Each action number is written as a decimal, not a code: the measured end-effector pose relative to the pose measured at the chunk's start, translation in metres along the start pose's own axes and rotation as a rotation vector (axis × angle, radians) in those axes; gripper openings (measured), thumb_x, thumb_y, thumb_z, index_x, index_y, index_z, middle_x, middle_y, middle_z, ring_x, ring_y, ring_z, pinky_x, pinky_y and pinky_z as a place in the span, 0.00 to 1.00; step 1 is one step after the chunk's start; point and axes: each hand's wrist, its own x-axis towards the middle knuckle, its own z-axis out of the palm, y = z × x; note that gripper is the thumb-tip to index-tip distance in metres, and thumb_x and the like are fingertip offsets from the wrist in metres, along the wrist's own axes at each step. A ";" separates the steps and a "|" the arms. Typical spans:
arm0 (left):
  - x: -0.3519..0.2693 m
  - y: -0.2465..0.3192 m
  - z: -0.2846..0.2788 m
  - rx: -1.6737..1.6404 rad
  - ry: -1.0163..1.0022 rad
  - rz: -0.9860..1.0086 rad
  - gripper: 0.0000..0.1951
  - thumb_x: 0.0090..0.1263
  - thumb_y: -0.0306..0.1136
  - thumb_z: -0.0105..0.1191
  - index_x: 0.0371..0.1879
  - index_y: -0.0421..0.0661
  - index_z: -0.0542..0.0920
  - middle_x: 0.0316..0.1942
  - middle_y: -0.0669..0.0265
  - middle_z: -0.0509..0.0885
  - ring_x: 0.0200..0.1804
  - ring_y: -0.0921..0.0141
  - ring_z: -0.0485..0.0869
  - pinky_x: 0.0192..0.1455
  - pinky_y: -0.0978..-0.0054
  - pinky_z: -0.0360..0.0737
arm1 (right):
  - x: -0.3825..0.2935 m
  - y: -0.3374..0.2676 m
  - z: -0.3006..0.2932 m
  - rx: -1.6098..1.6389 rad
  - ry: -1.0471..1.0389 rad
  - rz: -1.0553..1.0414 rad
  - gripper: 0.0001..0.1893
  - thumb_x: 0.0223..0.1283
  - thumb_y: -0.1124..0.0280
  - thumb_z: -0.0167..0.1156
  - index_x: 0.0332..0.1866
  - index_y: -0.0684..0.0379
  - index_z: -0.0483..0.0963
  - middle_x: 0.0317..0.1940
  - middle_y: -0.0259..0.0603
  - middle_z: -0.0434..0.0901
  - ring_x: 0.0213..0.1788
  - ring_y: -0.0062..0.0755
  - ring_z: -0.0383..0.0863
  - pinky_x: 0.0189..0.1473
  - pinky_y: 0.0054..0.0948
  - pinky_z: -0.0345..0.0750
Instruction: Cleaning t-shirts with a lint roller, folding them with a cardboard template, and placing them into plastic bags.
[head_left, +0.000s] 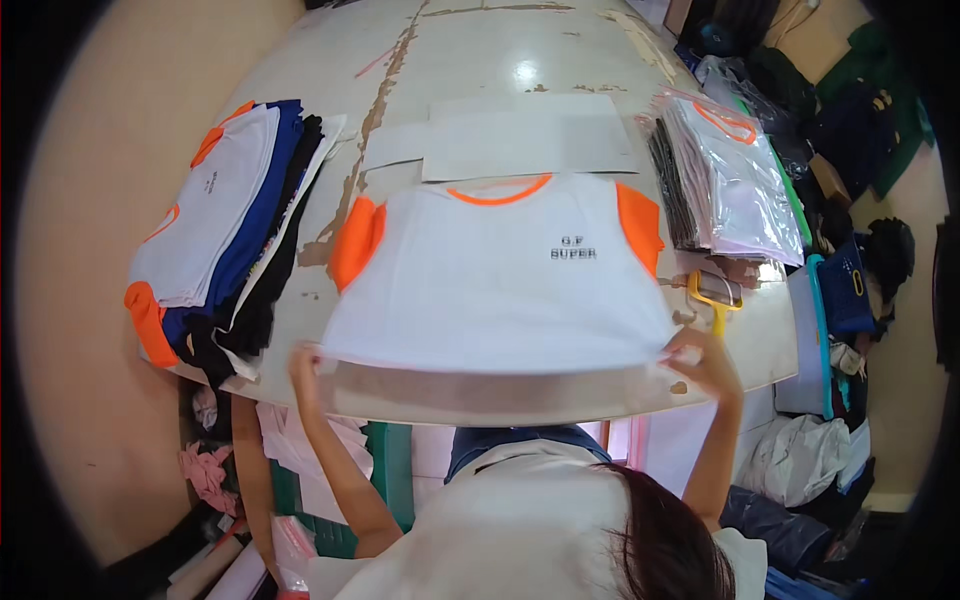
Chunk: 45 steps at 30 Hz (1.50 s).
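Spread before me on the table is a white T-shirt with orange sleeves, an orange neckline and small dark lettering on the chest. Its collar points away from me and its hem faces me. My left hand pinches the hem's left corner. At the right corner, my right hand grips the hem between thumb and fingers. The hem is stretched between both hands, seemingly a little off the tabletop. Beyond the collar lie pale flat sheets, close to the shirt's top edge.
A stack of folded shirts stands at the table's left edge. Several shirts in clear plastic bags are piled at the right. A yellow-handled tool lies near my right hand. The worn table has peeling patches. Bins and bags crowd the floor.
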 end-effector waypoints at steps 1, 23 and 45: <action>-0.016 -0.001 0.015 0.151 0.058 -0.268 0.07 0.59 0.29 0.47 0.34 0.41 0.74 0.31 0.67 0.73 0.36 0.73 0.72 0.45 0.77 0.69 | -0.005 0.015 0.011 0.001 -0.085 0.073 0.07 0.39 0.78 0.63 0.27 0.63 0.74 0.27 0.38 0.75 0.35 0.31 0.75 0.40 0.26 0.70; -0.065 -0.017 0.214 1.137 -0.519 0.463 0.28 0.65 0.44 0.42 0.63 0.48 0.57 0.66 0.55 0.49 0.67 0.55 0.48 0.63 0.44 0.39 | 0.067 0.041 0.140 -0.672 0.137 -0.060 0.28 0.59 0.59 0.44 0.63 0.59 0.54 0.66 0.42 0.48 0.68 0.42 0.44 0.64 0.53 0.39; 0.130 -0.023 0.252 0.915 -0.179 0.605 0.18 0.65 0.30 0.41 0.55 0.45 0.67 0.57 0.60 0.66 0.62 0.60 0.61 0.62 0.52 0.51 | 0.232 0.086 0.095 -0.460 0.591 -0.089 0.13 0.52 0.70 0.52 0.44 0.58 0.72 0.49 0.44 0.68 0.53 0.42 0.63 0.55 0.42 0.58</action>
